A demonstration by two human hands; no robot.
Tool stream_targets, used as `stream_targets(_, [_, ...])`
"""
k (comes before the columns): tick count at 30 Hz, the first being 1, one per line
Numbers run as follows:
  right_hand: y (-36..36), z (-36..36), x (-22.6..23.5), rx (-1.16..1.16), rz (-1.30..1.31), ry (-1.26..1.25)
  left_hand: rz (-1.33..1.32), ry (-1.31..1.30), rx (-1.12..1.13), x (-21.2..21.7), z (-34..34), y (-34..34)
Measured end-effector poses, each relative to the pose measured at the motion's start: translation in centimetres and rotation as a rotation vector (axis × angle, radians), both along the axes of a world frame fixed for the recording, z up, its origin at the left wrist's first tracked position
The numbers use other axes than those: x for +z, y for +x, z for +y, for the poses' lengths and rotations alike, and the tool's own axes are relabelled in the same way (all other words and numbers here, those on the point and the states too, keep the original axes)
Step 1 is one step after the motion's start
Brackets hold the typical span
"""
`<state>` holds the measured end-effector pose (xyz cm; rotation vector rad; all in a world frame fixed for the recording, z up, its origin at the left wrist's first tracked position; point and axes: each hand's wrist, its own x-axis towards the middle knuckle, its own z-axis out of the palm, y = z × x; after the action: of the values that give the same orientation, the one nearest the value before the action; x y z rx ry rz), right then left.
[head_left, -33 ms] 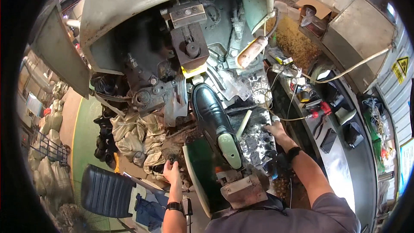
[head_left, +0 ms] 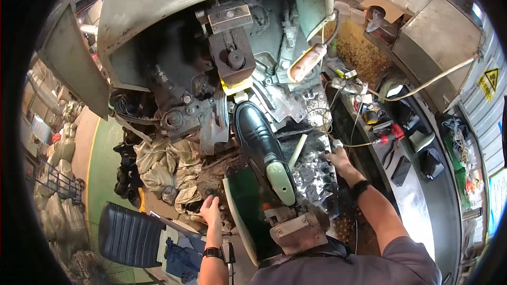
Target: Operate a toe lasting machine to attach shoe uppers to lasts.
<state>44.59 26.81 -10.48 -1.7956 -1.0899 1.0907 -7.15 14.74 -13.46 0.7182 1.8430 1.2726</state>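
Note:
A black leather shoe point(head_left: 252, 126) lies toe-away in the machine, with a pale green shoe last point(head_left: 281, 182) showing in its opening. Its toe sits under the machine's dark metal head block point(head_left: 232, 58), and the heel end rests by a worn metal block point(head_left: 298, 230). Left of the shoe, my left hand point(head_left: 210, 210) is closed round a small dark knob point(head_left: 210, 197). My right hand point(head_left: 340, 159) is at the right edge of the machine bed, fingers curled by a pale rounded end; what they grip is mostly hidden. Neither hand touches the shoe.
A pale stick point(head_left: 298, 150) lies on the bed beside the shoe. A lamp point(head_left: 308, 63) hangs above right. On the right bench are pliers point(head_left: 391, 154), a red-handled tool point(head_left: 392, 133) and a black phone-like slab point(head_left: 401, 171). A black chair point(head_left: 129, 232) and sacks point(head_left: 158, 166) stand left.

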Motion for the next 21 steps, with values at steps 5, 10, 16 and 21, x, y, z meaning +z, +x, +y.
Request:
stream_targets(5, [-4.6,-5.7,13.0,0.306,0.401,0.11,0.215,0.114,0.062,3.6,-0.1,1.8])
stream_targets(10, [-7.1,-7.3,15.1,0.677,-0.407,0.157,-0.056,0.507,-0.163,17.2,0.6,11.5])
stream_targets(16, [-6.6,-8.3,10.4,0.591,-0.644,0.129,0.113,0.637,-0.479,21.4,1.6,21.2])
stream_targets(21, [-7.4,-9.4,10.6,0.516,-0.682,0.172,0.62,0.66,-0.302,21.5,1.3,24.6])
